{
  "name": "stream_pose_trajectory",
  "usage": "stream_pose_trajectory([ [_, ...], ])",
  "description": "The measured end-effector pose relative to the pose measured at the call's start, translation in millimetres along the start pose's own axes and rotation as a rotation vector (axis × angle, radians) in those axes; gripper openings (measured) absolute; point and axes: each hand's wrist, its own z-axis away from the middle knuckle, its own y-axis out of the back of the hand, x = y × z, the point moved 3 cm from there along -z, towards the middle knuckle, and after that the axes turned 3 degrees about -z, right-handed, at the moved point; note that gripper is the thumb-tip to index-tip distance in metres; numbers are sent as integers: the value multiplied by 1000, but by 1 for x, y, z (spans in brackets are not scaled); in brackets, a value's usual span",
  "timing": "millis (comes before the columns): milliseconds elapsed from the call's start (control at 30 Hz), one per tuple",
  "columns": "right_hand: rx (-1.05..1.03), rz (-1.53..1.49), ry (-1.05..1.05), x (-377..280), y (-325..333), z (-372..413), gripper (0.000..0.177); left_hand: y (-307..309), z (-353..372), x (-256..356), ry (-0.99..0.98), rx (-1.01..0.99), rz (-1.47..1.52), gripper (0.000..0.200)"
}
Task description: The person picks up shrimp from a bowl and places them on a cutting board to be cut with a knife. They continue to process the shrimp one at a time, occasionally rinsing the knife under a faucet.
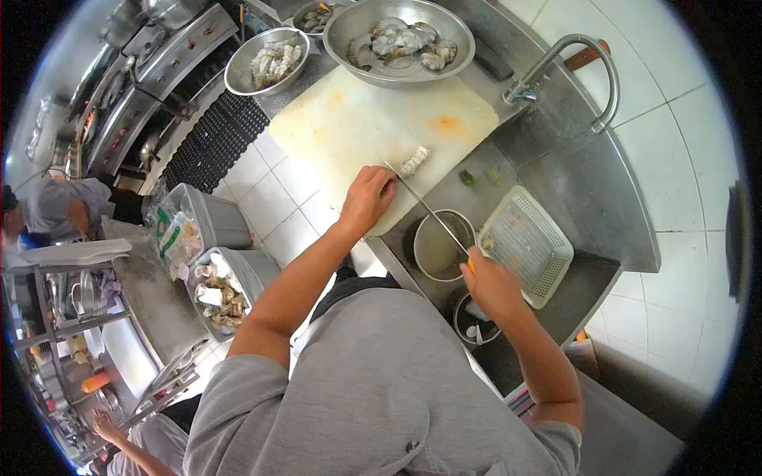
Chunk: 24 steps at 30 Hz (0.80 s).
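My right hand (pixel 492 284) is wrapped round the yellow-orange handle of a long, thin-bladed knife (pixel 429 208). The blade slants up and left across the board's edge, its tip close to my left hand. My left hand (pixel 369 197) rests on the near part of a white cutting board (pixel 349 119), fingers curled in; whatever they hold, if anything, is hidden. Just right of the blade tip lies a small, whitish, ridged piece of seafood (pixel 414 162). Behind the board, a large metal colander (pixel 337 47) holds greyish raw seafood, and a smaller colander (pixel 232 75) holds whitish pieces.
At the right is a steel sink with a curved tap (pixel 611 87), a white plastic basket (pixel 562 262), a pot of cloudy liquid (pixel 438 246) and a smaller pot (pixel 476 333). Lined bins (pixel 258 274) stand at left. Two other people are at the left edge.
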Motion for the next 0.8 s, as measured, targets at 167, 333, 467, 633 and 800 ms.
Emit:
stream_pose_trajectory([
  [167, 50, 3, 49, -7, -5, -15, 25, 0, 1, -2, 30, -18, 29, 19],
  [333, 80, -47, 84, -4, -13, -18, 24, -1, 0, -1, 42, -4, -5, 18],
  [467, 95, -105, 33, -7, 1, -12, 28, 0, -1, -6, 67, -56, -13, 16],
  [633, 215, -367, -71, 29, 9, 24, 35, 0, -21, 1, 125, -260, -159, 25],
  [800, 186, -536, -229, 58, -18, 40, 36, -49, -46, 3, 247, -357, -357, 28],
])
